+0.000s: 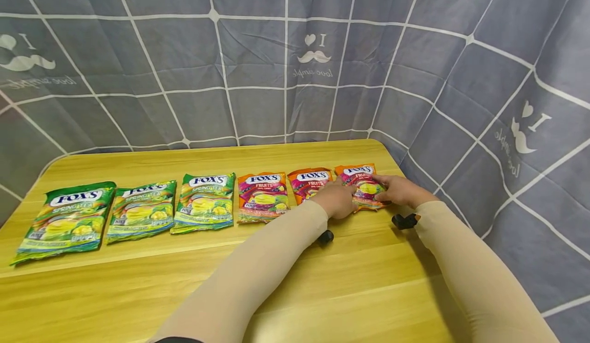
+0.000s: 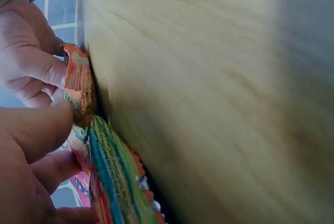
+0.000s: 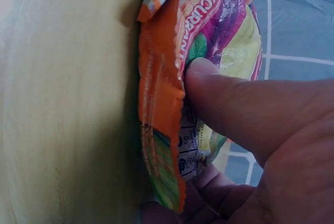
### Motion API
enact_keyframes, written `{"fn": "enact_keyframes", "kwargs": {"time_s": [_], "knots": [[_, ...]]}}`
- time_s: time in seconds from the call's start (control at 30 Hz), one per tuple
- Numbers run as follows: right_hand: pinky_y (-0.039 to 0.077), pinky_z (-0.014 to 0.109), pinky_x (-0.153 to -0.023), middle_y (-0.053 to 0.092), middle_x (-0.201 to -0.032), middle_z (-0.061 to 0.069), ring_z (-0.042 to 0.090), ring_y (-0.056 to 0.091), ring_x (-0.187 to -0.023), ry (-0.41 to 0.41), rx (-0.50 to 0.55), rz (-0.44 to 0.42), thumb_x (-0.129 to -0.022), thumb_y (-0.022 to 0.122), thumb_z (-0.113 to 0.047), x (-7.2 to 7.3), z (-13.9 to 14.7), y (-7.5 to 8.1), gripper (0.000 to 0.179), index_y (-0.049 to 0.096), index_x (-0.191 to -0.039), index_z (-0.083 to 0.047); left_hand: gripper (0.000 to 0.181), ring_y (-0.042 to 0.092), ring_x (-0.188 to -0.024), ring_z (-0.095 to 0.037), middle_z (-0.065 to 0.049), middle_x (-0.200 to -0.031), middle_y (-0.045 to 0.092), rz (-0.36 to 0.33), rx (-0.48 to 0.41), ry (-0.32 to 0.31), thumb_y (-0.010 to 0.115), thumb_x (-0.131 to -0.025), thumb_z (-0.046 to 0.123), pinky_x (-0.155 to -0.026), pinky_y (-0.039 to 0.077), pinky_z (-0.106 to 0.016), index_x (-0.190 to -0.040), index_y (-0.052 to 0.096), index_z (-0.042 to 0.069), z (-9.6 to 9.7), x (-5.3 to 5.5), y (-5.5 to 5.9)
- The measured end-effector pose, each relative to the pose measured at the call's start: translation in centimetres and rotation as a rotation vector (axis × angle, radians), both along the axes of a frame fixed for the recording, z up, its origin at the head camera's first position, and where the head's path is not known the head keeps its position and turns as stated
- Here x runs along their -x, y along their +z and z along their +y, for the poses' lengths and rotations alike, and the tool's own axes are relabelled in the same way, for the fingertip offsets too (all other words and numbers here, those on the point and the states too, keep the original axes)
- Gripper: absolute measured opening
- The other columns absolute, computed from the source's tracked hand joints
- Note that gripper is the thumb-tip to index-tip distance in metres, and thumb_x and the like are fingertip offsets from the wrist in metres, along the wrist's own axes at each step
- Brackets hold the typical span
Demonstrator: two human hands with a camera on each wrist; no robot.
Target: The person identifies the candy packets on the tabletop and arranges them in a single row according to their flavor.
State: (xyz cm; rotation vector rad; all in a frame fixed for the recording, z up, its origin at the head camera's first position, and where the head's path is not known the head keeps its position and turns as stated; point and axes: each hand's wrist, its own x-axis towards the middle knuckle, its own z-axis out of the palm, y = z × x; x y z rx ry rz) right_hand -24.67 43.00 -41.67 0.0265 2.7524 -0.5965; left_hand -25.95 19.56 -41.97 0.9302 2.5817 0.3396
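Note:
At the right end of a row, both hands hold an orange and magenta Fox's Fruits candy bag [image 1: 366, 187] lying on the table. My left hand [image 1: 336, 199] grips its left side, overlapping the neighbouring fruits bag [image 1: 308, 181] in the head view. On the right side, my right hand [image 1: 404, 192] pinches the same bag. The right wrist view has the thumb [image 3: 219, 98] pressing the printed front, with other fingers partly hidden behind the bag's lower end. In the left wrist view, the left thumb [image 2: 47, 125] lies against the orange wrapper edge [image 2: 81, 80].
Another Fox's Fruits bag [image 1: 262, 197] lies further left. Beyond it are three green Spring Tea bags, including the nearest one [image 1: 205, 202] and the leftmost one [image 1: 66, 220]. A grey checked curtain [image 1: 258, 112] borders the wooden table [image 1: 350, 292] behind and at right.

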Motion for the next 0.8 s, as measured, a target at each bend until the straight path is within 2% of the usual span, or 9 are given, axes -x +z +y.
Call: {"fn": "enact_keyframes", "kwargs": {"time_s": [0.23, 0.47, 0.8], "knots": [[0.032, 0.066, -0.122, 0.043, -0.157, 0.036, 0.052, 0.044, -0.142, 0.003, -0.044, -0.025, -0.1, 0.072, -0.024, 0.1, -0.32, 0.25, 0.077, 0.033, -0.165, -0.01, 0.059, 0.015, -0.165, -0.03, -0.008, -0.177, 0.021, -0.008, -0.005, -0.006, 0.051, -0.11, 0.047, -0.132, 0.021, -0.052, -0.165, 0.035, 0.034, -0.37, -0.16, 0.33], [0.032, 0.067, -0.121, 0.043, -0.157, 0.036, 0.054, 0.043, -0.143, 0.007, -0.051, -0.028, -0.1, 0.072, -0.025, 0.08, -0.34, 0.29, 0.078, 0.032, -0.166, -0.012, 0.059, 0.016, -0.165, -0.029, -0.006, -0.177, 0.023, -0.011, -0.014, 0.005, 0.052, -0.109, 0.047, -0.132, 0.022, -0.053, -0.165, 0.036, 0.036, -0.38, -0.1, 0.13], [0.032, 0.066, -0.121, 0.043, -0.157, 0.037, 0.052, 0.046, -0.141, 0.008, -0.068, -0.039, -0.1, 0.072, -0.024, 0.13, -0.5, 0.25, 0.077, 0.032, -0.165, -0.011, 0.06, 0.019, -0.164, -0.033, -0.009, -0.177, 0.021, -0.014, -0.042, 0.019, 0.056, -0.108, 0.044, -0.131, 0.023, -0.054, -0.164, 0.038, 0.036, -0.42, -0.19, 0.08]]}}
